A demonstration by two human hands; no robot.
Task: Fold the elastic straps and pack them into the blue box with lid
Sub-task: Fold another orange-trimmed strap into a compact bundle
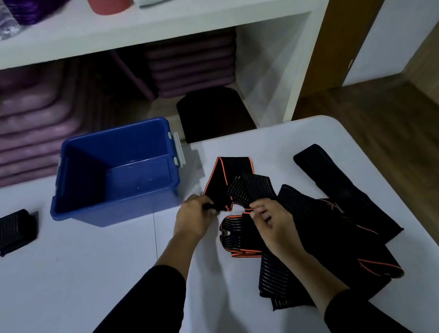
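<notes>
An open blue box (79, 208) stands on the white table (74, 281), left of centre, with nothing visible inside and no lid on it. Right of it lies a tangle of black elastic straps with orange edging (317, 226). My left hand (194, 219) pinches one end of a black strap with orange edging (219, 177) just in front of the box's near right corner. My right hand (272, 223) pinches the same strap a little to the right, above the pile. A folded black strap (10, 230) rests at the table's left edge.
A plain black strap (324, 170) lies toward the table's right edge. Behind the table a white shelf (113, 32) carries a bottle, a pink cylinder and a white item. Purple mats (15, 130) are stacked underneath, with a black pad (211, 112) beside them. Wooden floor shows at right.
</notes>
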